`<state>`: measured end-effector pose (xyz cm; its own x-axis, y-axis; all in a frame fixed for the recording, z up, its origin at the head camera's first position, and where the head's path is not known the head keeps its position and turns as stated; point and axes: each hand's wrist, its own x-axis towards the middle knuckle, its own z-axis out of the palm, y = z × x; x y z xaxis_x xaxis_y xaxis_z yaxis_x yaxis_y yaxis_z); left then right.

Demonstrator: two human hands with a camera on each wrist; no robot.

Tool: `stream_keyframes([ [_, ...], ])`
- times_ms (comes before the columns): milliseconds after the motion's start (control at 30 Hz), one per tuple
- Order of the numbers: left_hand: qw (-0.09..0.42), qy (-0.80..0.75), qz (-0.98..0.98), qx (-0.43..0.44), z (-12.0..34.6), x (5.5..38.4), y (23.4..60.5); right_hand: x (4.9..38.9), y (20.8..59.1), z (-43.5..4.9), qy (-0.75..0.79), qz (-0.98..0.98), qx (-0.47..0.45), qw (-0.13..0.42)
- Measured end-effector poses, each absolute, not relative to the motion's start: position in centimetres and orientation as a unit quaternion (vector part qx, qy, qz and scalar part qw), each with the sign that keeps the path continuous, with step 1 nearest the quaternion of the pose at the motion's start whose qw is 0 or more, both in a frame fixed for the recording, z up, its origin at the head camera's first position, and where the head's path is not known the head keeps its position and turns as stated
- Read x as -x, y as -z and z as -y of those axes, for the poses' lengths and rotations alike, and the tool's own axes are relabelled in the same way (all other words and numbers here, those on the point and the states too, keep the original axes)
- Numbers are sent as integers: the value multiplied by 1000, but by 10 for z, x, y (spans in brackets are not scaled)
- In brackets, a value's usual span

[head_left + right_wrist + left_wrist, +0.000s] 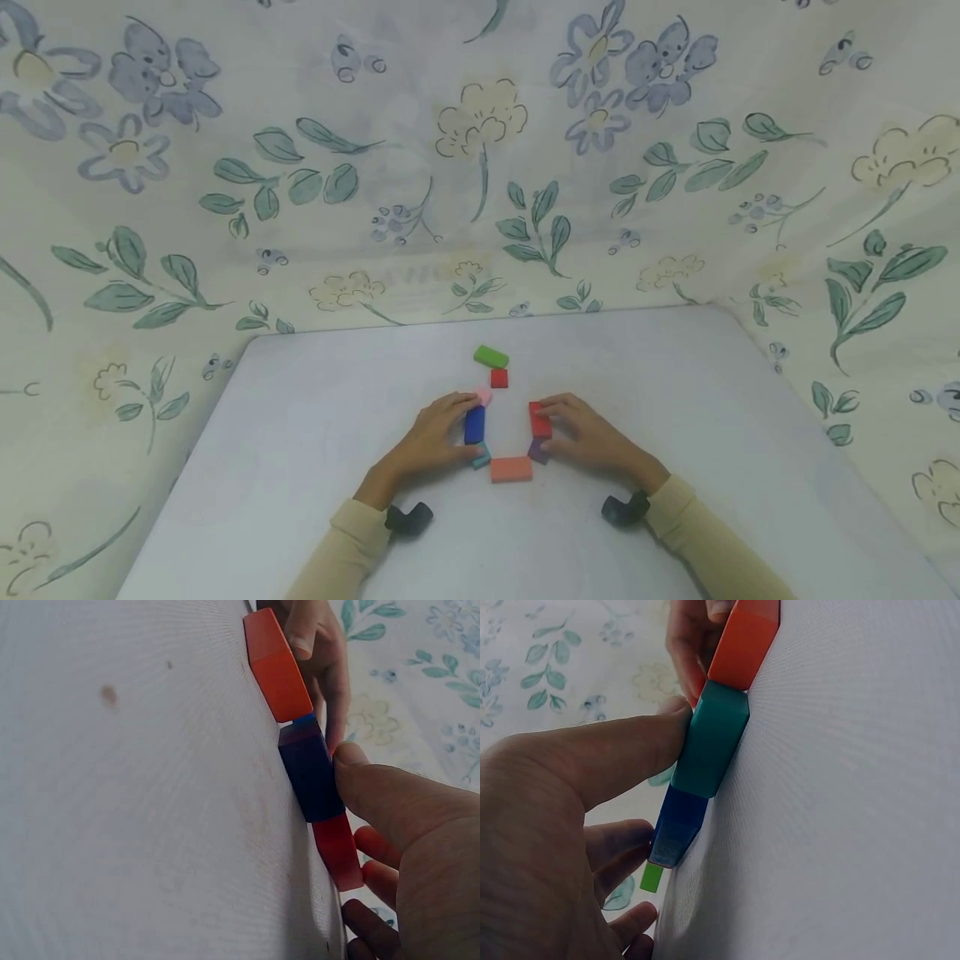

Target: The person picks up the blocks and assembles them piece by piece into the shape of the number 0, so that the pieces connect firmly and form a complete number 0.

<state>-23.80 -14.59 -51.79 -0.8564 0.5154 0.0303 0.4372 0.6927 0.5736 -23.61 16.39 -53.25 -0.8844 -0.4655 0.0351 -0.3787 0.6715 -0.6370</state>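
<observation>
My left hand [431, 439] rests beside the left row of blocks, its thumb touching the teal block [711, 739]. Its fingers reach over the blue block [474, 425] toward a pink block [485, 395], which they partly cover. Opposite, my right hand [588, 435] has its thumb against the purple block [311, 772], with fingertips on the long red block [541, 423]. Between the two rows' near ends lies an orange block [512, 469], free of both hands. All these blocks lie on the white table, forming a partial ring.
Beyond the hands, a small red block [499, 378] and a green block [491, 357] lie near each other on the white table [300, 392]. Floral cloth [420, 275] hangs behind the table and along its sides. Each wrist wears a black device.
</observation>
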Motion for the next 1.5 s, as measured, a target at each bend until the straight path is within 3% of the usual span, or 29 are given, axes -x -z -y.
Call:
stream_keyframes([
  [700, 55, -295, -916, -264, 145, 238, 523, 236, 534, -167, 339, -908, 238, 64],
  [1500, 68, -289, -923, -246, 145, 237, 522, 248, 520, -171, 382, -899, 189, 101],
])
